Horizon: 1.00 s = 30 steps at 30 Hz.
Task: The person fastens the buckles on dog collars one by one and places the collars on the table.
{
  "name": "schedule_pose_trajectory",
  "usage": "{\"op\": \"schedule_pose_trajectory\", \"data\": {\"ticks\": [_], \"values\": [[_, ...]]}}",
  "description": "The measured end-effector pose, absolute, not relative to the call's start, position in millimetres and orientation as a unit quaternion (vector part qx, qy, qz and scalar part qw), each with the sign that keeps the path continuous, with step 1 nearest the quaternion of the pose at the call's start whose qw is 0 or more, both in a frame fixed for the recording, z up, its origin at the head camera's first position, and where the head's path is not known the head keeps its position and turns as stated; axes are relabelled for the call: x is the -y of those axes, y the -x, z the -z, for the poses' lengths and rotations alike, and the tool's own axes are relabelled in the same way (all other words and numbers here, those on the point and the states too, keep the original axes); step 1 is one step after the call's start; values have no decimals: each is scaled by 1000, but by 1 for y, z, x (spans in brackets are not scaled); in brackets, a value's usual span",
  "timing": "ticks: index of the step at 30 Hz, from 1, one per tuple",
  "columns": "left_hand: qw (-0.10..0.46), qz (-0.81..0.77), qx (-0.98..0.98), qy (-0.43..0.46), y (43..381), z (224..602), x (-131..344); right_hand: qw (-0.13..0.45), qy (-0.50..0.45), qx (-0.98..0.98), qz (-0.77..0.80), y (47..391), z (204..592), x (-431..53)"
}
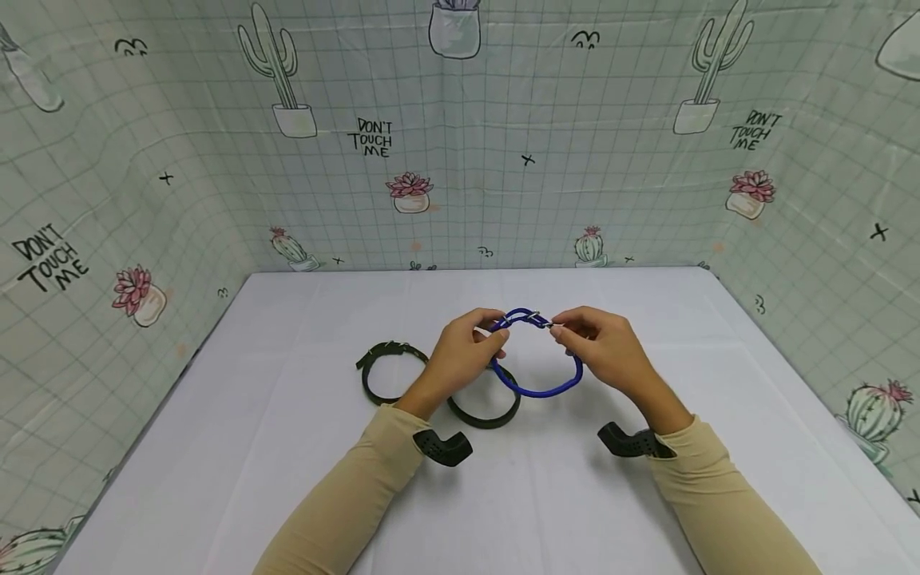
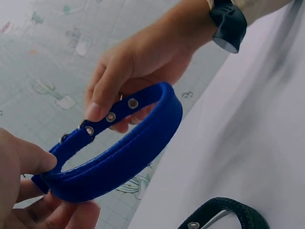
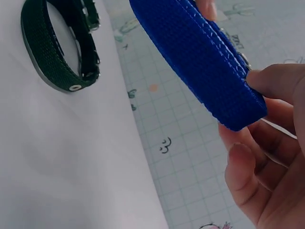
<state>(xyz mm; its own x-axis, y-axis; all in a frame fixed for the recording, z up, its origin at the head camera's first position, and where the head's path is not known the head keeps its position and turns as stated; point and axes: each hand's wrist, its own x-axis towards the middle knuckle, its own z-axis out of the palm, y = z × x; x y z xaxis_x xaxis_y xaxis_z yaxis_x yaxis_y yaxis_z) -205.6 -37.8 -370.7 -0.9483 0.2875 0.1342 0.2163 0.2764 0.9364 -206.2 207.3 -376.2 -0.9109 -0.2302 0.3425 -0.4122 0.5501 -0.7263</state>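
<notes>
A blue collar (image 1: 544, 393) with metal eyelets is held above the table, its strap overlapping at the top. My left hand (image 1: 463, 351) pinches its left side between thumb and fingers. My right hand (image 1: 607, 347) pinches the strap near the metal fittings at the upper right. In the left wrist view, the blue collar (image 2: 124, 157) forms a loop between both hands, and the right thumb lies by the eyelets. The right wrist view shows the outer face of the blue collar (image 3: 200, 67), with the right fingers partly behind it.
Two dark green collars lie on the white table (image 1: 273, 399). One dark green collar (image 1: 365, 379) is left of the left hand; the other dark green collar (image 1: 485, 423) is below it, partly covered by the wrist. A patterned cloth (image 1: 489, 120) rises behind the table.
</notes>
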Motion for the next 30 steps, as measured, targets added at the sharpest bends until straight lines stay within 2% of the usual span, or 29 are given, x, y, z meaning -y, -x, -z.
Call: {"op": "schedule_pose_trajectory", "data": {"ticks": [12, 21, 30], "values": [[66, -572, -806, -138, 207, 379, 38, -23, -169, 891, -422, 212, 374, -213], [71, -579, -802, -132, 206, 385, 32, -57, -165, 891, -419, 215, 378, -218], [60, -550, -821, -138, 204, 389, 27, -54, -149, 898, -410, 216, 382, -225]]}}
